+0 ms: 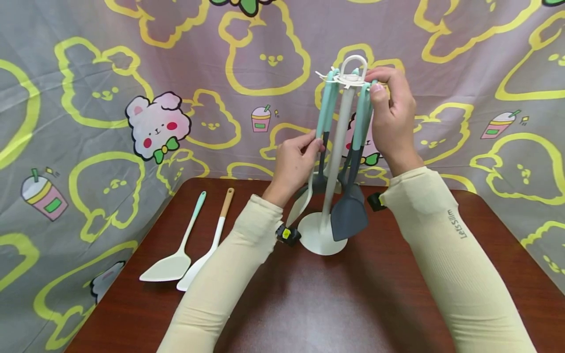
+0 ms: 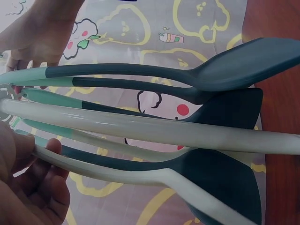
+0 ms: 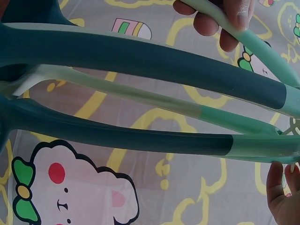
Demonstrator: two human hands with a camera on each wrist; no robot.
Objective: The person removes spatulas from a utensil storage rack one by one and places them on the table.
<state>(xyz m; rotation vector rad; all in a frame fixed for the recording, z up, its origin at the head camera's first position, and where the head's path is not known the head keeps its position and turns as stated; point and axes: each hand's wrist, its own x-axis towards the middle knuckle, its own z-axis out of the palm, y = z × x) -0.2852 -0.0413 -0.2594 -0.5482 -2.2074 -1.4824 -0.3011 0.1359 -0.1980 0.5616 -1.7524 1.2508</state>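
So you had the cream utensil with the mint handle [image 1: 302, 204] up at the left side of the rack [image 1: 337, 147], its top end right by the rim. Couldn't tell if it was actually hooked on. Your left hand [image 1: 295, 164] was pinching its handle partway down, and your right hand [image 1: 392, 115] was clamped at the top of the rack on the other side. No idea from here whether that grip had the rim, a handle end or both.

My worry: if the end wasn't seated, letting go with the left could've dropped it. A sideways tug might've tipped the whole rack too, since that's a tall pole on a smallish round base [image 1: 324, 245]. The mint handles were crowded together, so knocking the dark turner [image 1: 349, 218] or its neighbours could've popped one loose.

Farther out, a cream turner [image 1: 167, 268] and a wood-handled white turner [image 1: 219, 228] lay side by side on the counter [image 1: 397, 284], the white one partly behind your left sleeve [image 1: 220, 294]. A low elbow there could've nudged it.
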